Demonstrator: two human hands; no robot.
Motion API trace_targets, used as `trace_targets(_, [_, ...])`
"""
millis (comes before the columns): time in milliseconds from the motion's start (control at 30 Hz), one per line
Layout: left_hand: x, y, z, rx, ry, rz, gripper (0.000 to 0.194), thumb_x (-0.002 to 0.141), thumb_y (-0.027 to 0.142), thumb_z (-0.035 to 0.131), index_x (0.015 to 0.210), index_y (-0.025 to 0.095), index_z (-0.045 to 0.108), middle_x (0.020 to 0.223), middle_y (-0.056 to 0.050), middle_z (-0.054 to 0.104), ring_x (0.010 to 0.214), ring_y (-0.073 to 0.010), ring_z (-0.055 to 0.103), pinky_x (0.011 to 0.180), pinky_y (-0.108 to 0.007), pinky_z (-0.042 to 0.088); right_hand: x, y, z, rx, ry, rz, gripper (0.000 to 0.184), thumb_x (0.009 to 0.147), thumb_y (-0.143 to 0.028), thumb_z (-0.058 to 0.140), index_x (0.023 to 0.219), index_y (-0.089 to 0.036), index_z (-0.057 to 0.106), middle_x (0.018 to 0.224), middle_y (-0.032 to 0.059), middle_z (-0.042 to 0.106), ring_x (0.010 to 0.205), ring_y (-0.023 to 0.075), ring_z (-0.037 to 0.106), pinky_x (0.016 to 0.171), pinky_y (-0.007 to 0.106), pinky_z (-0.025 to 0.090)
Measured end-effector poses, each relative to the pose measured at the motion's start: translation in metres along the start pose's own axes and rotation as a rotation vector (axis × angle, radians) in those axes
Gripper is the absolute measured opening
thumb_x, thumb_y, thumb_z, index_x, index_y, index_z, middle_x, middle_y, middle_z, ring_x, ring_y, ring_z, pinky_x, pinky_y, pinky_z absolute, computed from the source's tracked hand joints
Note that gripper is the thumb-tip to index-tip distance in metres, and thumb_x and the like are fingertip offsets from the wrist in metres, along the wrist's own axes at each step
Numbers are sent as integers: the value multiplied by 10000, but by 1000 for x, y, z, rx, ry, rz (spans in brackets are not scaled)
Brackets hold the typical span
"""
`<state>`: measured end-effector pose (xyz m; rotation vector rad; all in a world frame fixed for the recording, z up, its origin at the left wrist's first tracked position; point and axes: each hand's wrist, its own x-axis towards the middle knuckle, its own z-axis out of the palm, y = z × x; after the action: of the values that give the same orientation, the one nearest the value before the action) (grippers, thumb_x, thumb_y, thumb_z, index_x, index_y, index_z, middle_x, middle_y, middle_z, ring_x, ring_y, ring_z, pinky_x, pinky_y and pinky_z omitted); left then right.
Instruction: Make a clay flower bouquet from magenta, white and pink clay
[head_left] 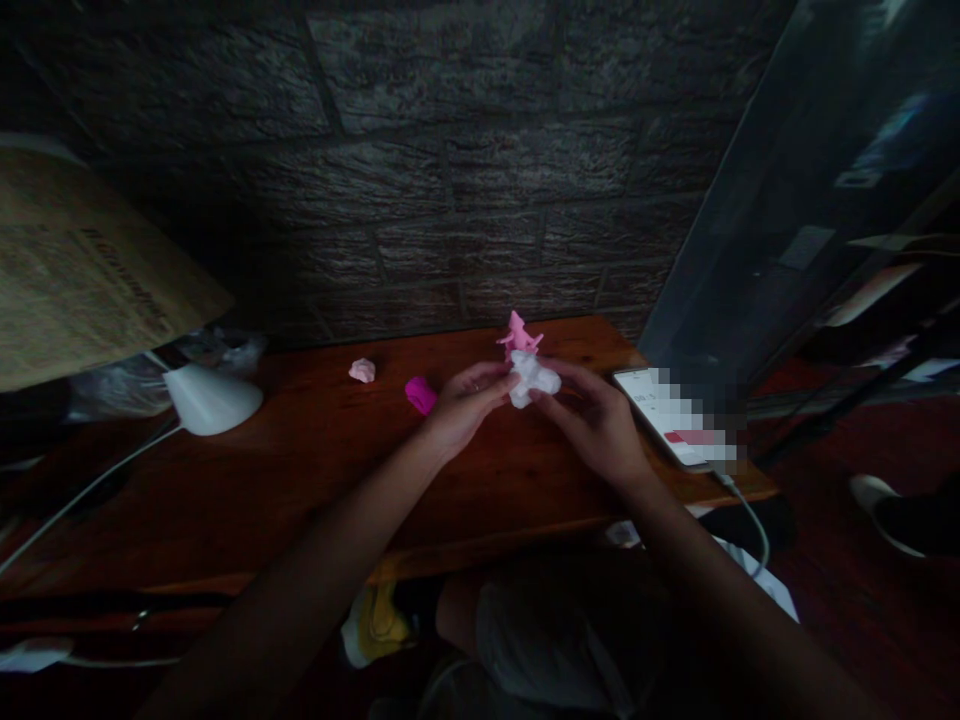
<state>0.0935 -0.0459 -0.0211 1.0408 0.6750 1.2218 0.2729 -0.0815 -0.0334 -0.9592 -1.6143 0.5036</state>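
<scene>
Between my two hands is a white crumpled lump (pixel 534 378), several knobs sticking out of it; I cannot tell if it is paper or clay. My left hand (pixel 471 402) pinches it from the left with thumb and fingers. From the right, my right hand (pixel 596 420) grips its other side, the thumb at its lower edge. Just behind the lump, a pink pointed figure (pixel 517 333) stands on the wooden table (pixel 315 480), its base partly hidden. A magenta piece (pixel 421 395) lies left of my left hand, and a pale pink crumpled lump (pixel 363 371) sits farther left.
At the right table edge lies a phone (pixel 660 415) with a charging cable (pixel 759 535). A lamp with a white base (pixel 214 398) and brown shade (pixel 82 265) stands at left, near a clear plastic bag (pixel 120 388). A brick wall (pixel 450 200) rises behind the table.
</scene>
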Motion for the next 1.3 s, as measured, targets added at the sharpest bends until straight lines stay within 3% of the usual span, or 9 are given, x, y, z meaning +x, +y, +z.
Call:
trace_targets(233, [0,0,-5,68,-68,-59,290,656,338,897,856,157,793,904,-71,770,867,-186,702,890,-372,531,-2,0,2,-17,5,-29,353,863,-309,735,1214,-285,698,1236,66,726,1122,261,689,1015,479,544])
trace_targets(400, [4,-6,-8,168,-16,111,268,686,400,869,813,175,798,874,-54,770,851,-173,680,874,-334,504,-1,3,5,63,-16,20,371,868,-335,742,1231,-285,691,1269,61,720,1142,253,689,1057,484,522])
trace_targets(533, [4,-6,-7,176,-10,132,296,694,438,854,811,175,788,833,-46,771,797,-164,674,828,-322,511,1,7,8,135,-9,52,365,859,-362,750,1211,-277,701,1263,57,726,1153,247,687,1070,470,517])
trace_targets(733, [-2,-1,0,250,-99,100,312,657,330,884,907,181,772,950,-61,787,922,-203,712,948,-377,505,5,6,10,245,74,143,440,804,-460,790,1181,-248,711,1158,66,764,1094,254,712,1025,448,551])
trace_targets(933, [-2,0,-2,283,-7,146,236,643,356,882,740,187,749,811,-28,767,787,-180,689,861,-356,530,5,5,13,219,43,127,419,827,-470,762,1179,-248,714,1103,62,773,1034,238,726,984,434,566])
trace_targets(1133, [0,-4,-5,219,-17,97,299,643,381,883,828,168,787,858,-53,776,792,-175,682,840,-340,516,3,8,13,208,63,176,431,809,-481,775,1160,-234,722,1023,61,788,967,239,738,932,422,584])
trace_targets(1300, [-1,-1,-3,272,38,144,256,650,395,879,741,179,776,765,-22,756,725,-151,653,765,-301,511,3,9,15,214,34,168,430,820,-473,767,1175,-237,715,1078,67,778,992,237,733,967,429,568])
